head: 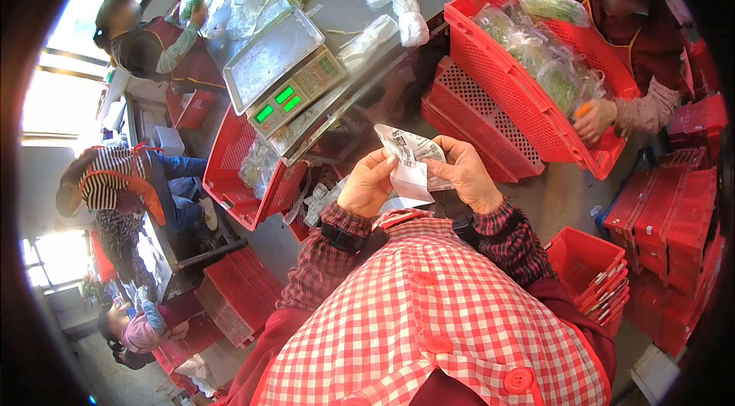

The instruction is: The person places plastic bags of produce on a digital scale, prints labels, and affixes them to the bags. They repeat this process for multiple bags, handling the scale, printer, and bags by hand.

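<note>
Between my two hands is a folded strip of white printed labels [410,153], held in front of my red-and-white checked apron. My left hand [367,183] pinches its left edge between thumb and fingers. On the other side, my right hand [466,175] grips the strip, its thumb pressed over the paper. The strip bears writing and printed codes, and its lower end hangs down as a blank white flap. Just beyond my hands is the metal table edge [359,93], with a digital scale [298,90] on it. The scale's steel pan [274,59] holds nothing.
A red crate [488,70] with bagged green vegetables [554,76] stands at the right, where a co-worker's hand [594,122] reaches in. Another red crate [221,176] sits below the scale. Stacked crates [660,216] line the right side. Rolls of plastic bags [410,18] lie on the table.
</note>
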The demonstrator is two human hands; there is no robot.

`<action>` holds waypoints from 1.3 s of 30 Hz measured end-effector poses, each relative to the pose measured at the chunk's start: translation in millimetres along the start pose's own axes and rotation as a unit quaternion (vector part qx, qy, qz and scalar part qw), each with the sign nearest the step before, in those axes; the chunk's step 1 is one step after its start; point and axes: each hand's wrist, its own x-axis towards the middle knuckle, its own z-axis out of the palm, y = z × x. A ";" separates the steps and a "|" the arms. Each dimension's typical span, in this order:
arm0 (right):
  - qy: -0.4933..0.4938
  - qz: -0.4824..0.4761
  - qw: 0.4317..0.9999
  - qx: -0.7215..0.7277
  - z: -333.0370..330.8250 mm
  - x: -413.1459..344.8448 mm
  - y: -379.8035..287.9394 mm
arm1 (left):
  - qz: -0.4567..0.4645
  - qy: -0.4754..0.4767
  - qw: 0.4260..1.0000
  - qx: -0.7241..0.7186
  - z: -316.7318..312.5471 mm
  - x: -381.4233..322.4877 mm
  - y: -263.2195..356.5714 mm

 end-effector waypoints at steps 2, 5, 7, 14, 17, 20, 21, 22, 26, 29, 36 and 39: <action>0.004 -0.011 1.000 -0.009 -1.5 0.4 1.8 | 0.000 0.025 1.000 0.006 0.9 1.5 -2.5; 0.029 -0.041 0.997 -0.051 -1.2 -0.6 5.3 | 0.006 0.034 0.999 0.007 3.4 3.1 -4.4; 0.043 -0.079 0.991 -0.095 1.1 -1.0 7.6 | 0.007 0.032 0.999 0.009 5.4 3.4 -4.0; 0.107 -0.148 0.948 -0.262 7.4 0.7 7.4 | 0.004 0.017 1.000 0.000 9.0 0.6 0.3; 0.095 -0.158 0.940 -0.287 6.6 0.6 4.1 | 0.003 0.013 1.000 -0.006 10.0 -1.8 0.9; 0.085 -0.156 0.937 -0.301 5.1 0.4 0.9 | 0.004 0.015 1.000 -0.021 12.5 -4.3 2.6; 0.088 -0.156 0.935 -0.305 4.2 0.5 0.0 | 0.003 0.012 1.000 -0.029 13.6 -5.2 3.7; 0.078 -0.160 0.938 -0.297 3.2 0.8 -1.0 | 0.004 0.008 1.000 -0.024 14.7 -6.3 5.3; 0.114 -0.146 0.942 -0.280 -3.2 3.1 -3.1 | -0.012 -0.037 0.999 -0.028 18.9 -9.4 12.5; 0.092 -0.126 0.958 -0.241 -7.5 4.7 -2.9 | -0.022 -0.018 0.999 -0.032 21.2 -10.7 14.5; 0.093 -0.142 0.943 -0.287 -14.9 5.4 -12.7 | -0.035 -0.066 0.996 -0.052 17.8 -8.5 14.9; 0.080 -0.140 0.931 -0.327 -20.4 6.8 -20.9 | -0.094 -0.190 0.969 -0.130 11.4 -3.6 20.9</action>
